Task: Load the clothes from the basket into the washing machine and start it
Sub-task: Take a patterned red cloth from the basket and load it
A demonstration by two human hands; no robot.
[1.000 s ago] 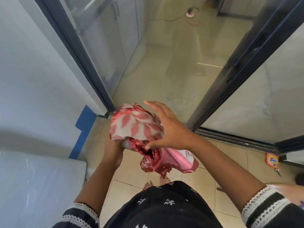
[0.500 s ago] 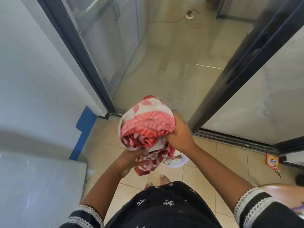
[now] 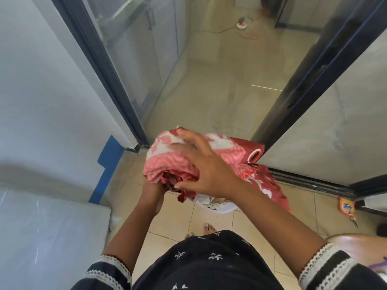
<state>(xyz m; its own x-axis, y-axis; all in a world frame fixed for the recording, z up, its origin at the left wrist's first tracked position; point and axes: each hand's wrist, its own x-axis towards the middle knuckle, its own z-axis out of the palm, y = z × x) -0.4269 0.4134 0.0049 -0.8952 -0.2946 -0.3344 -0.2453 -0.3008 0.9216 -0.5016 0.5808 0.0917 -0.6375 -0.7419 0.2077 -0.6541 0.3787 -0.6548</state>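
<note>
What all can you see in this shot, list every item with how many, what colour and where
patterned cloth: one, red, pink and white, bundled at centre in both hands, with a ring eyelet on its right edge
laundry basket: one, white, on the floor under the cloth, mostly hidden
detergent packet: one, orange, on the floor at right by the door track
sliding glass doors: two panels, dark frames, left and right of the opening
blue tape: one strip, on the left wall
white appliance top: one, lower left
power strip: one, white and red, far floor
left hand: under the cloth, gripping it
right hand: fingers spread over the cloth
</note>
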